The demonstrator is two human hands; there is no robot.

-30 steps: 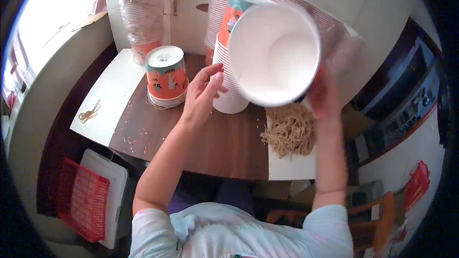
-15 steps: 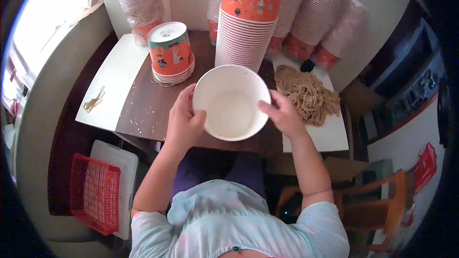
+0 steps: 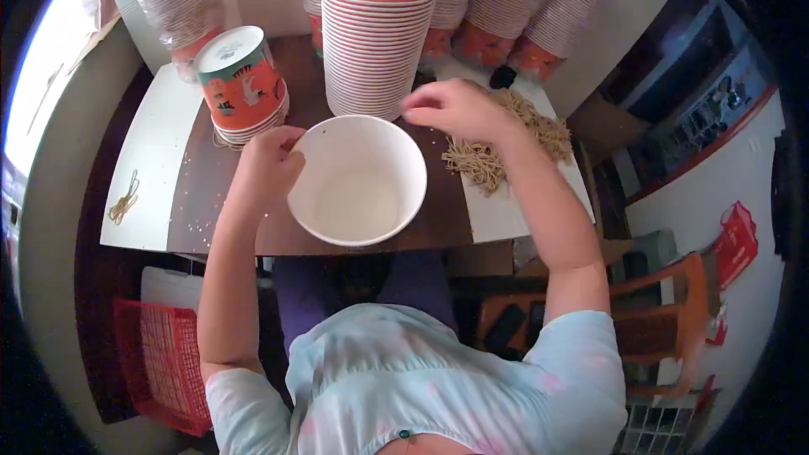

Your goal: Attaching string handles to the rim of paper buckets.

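The left hand keeps its fingers clamped on the left rim of the white bucket, whose inside shows down to the bottom, near the table's front edge. Rightward, the right hand is curled above the table; whether its fingertips meet, I cannot tell.

The bench is dark brown between white ends. Directly on it stand a tall tub stack, a shorter inverted stack and plastic-wrapped stacks behind. Tan strands, thin loops and pale specks lie there too.
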